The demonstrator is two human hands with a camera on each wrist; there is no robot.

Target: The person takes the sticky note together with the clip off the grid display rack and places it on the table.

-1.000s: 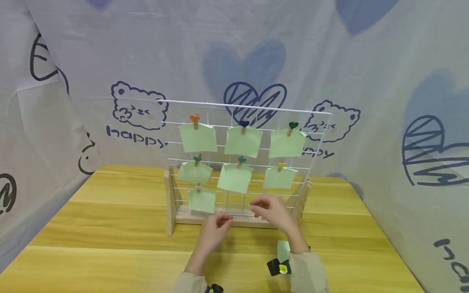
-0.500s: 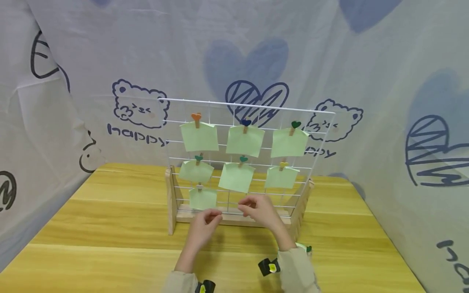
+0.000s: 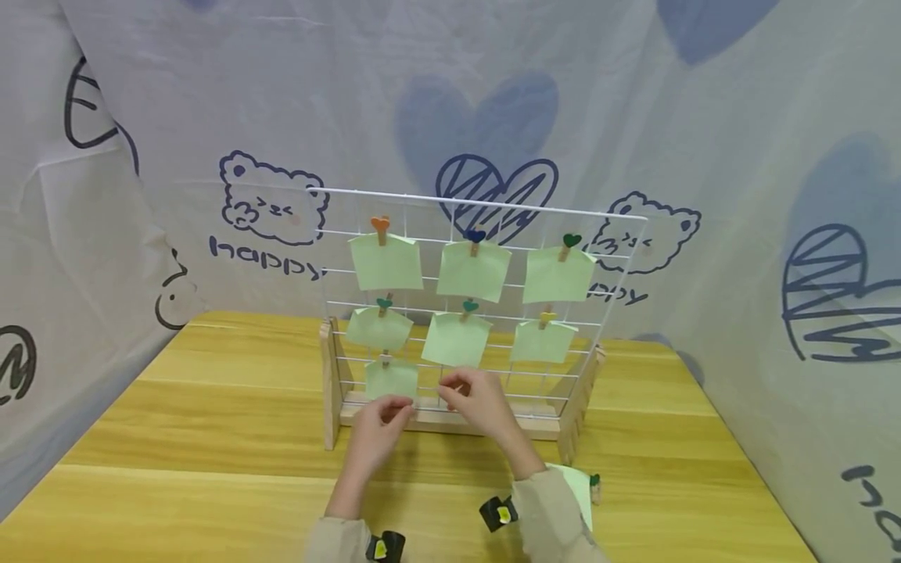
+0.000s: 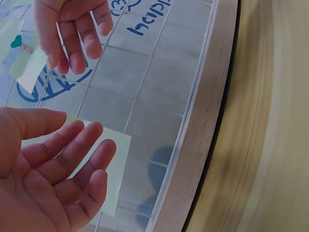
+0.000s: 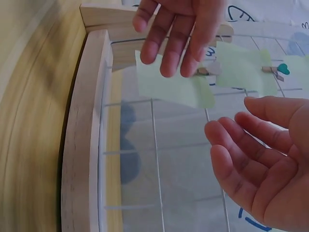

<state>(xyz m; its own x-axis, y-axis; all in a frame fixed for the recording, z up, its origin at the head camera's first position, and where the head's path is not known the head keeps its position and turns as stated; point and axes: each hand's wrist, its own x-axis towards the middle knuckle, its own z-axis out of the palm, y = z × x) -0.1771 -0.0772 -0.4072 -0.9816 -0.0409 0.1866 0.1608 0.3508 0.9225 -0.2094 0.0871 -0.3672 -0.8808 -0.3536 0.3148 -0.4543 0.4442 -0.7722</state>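
Near: one loose pale-green square paper note (image 3: 581,494) and a dark-green heart-topped wooden clip (image 3: 595,488) on the yellow wood-grain bench (image 3: 669,469). Left hand (image 3: 378,430) at the bottom-left note (image 3: 391,378), contact unclear; right hand (image 3: 480,402) just beside; fingers slack, parted, gripping nothing. Probably straightening step; next calls for a light edge pinch. White wire grid (image 3: 450,201), wooden stand (image 3: 521,429): seven notes, seven clips.
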